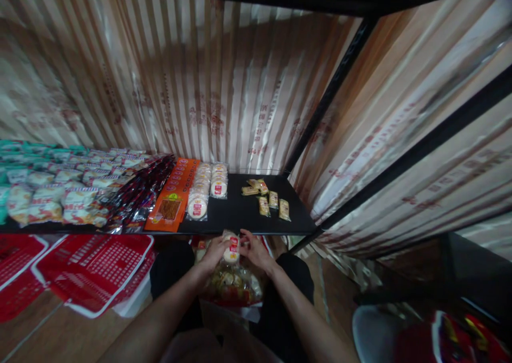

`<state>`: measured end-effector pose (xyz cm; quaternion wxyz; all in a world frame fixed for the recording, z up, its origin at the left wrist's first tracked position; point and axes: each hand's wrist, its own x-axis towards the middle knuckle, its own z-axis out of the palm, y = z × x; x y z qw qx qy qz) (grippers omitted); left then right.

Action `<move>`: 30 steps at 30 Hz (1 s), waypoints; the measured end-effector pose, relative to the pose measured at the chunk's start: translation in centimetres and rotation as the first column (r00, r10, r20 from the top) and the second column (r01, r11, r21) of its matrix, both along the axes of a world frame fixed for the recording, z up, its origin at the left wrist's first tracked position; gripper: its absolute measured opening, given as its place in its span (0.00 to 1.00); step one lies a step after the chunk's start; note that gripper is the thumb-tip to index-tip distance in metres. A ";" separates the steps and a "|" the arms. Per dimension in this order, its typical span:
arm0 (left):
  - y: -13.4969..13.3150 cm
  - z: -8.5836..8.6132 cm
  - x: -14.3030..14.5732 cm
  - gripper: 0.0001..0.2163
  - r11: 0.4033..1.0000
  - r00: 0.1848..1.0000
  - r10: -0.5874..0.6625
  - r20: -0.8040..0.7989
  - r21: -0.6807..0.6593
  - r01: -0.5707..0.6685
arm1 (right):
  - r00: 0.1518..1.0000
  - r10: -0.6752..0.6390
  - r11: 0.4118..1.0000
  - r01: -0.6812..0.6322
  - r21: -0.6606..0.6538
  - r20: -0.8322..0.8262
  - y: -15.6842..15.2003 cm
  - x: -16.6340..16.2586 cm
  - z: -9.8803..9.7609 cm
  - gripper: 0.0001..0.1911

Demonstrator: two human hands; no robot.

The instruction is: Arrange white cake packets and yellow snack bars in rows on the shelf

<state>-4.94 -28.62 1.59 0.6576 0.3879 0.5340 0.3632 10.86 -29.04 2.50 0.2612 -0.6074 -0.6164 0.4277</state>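
A clear packet of round white crackers [232, 252] with a red label is held upright just below the shelf's front edge. My left hand [214, 252] grips its left side, with the fingers closed around it. At the packet's right edge, the curled fingers of my right hand [255, 251] pinch the wrapper. Beneath both hands is a red basket [216, 300] filled with wrapped snacks [234, 284], set between my knees. Matching cracker packets [197, 205] stand in two rows on the shelf ahead.
On the black shelf [236, 216] lie several small yellow-wrapped snacks [273, 199], an orange packet [170, 203], dark shiny packets [134, 195] and white bags [82, 205]. Red baskets [96, 269] are on the floor at left. A black metal post [332, 93] rises behind the shelf's right end.
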 end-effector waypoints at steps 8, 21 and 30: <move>1.4 2.6 -0.4 0.06 0.916 0.905 -0.396 -0.153 -0.001 0.401 | 0.750 0.392 0.824 -0.544 0.158 0.533 -0.7 -0.4 4.9 0.40; 2.9 5.1 -3.3 0.19 0.950 0.953 -0.303 -0.006 0.079 0.303 | 0.981 0.087 0.992 -0.068 0.109 -0.176 0.8 -0.6 1.8 0.15; 4.5 3.0 -1.9 0.13 0.943 0.947 0.242 -0.212 0.280 -0.178 | 0.880 -0.252 0.967 0.244 -0.070 -0.403 2.8 -2.5 1.8 0.21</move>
